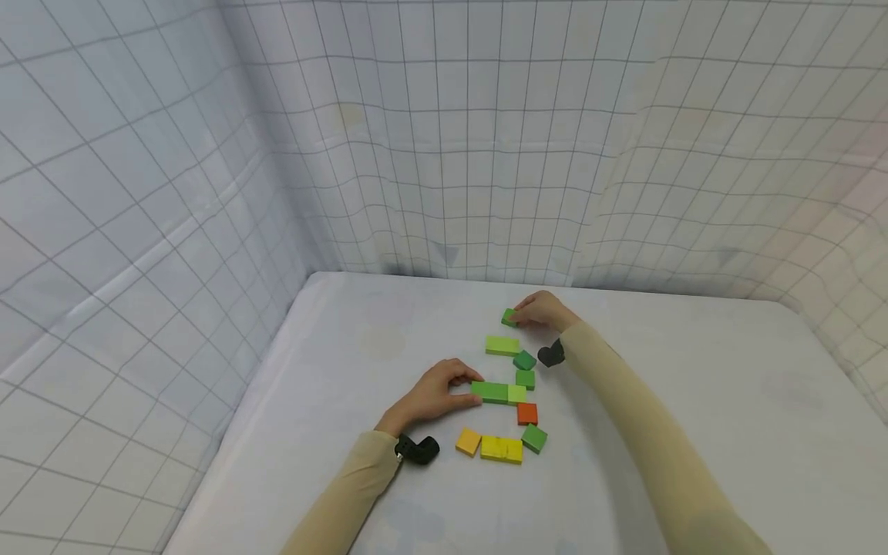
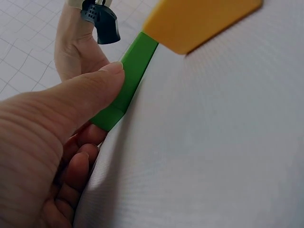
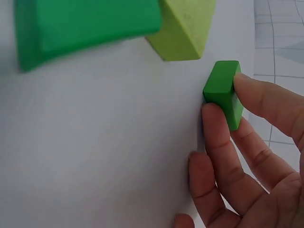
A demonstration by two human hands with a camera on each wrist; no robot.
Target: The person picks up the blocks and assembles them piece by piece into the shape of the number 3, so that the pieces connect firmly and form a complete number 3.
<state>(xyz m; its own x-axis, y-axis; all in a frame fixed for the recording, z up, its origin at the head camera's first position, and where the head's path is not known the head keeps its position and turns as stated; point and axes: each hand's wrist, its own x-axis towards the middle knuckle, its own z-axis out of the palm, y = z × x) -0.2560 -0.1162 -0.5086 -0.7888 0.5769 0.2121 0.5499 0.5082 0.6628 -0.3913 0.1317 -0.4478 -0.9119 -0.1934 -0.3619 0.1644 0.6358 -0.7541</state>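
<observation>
At the middle of the table, my left hand [image 1: 437, 391] holds the left end of a long green block [image 1: 491, 392] between thumb and fingers. In the left wrist view the thumb presses along the side of that long block [image 2: 135, 69], and the fingertips curl behind its end. A light green square block [image 1: 516, 395] adjoins its right end. Farther back, my right hand [image 1: 544, 310] pinches a small green block [image 1: 509, 317]. The right wrist view shows thumb and fingertips on this small block [image 3: 222, 84], close over the table.
A lime green block [image 1: 502, 345], a dark green block [image 1: 524, 360] and a green square [image 1: 525, 379] stand between the hands. Nearer lie a red block [image 1: 527, 414], a green block [image 1: 534, 438], yellow blocks [image 1: 501, 449] and an orange block [image 1: 468, 442]. Gridded curtains [image 1: 444, 154] surround the white table [image 1: 694, 370].
</observation>
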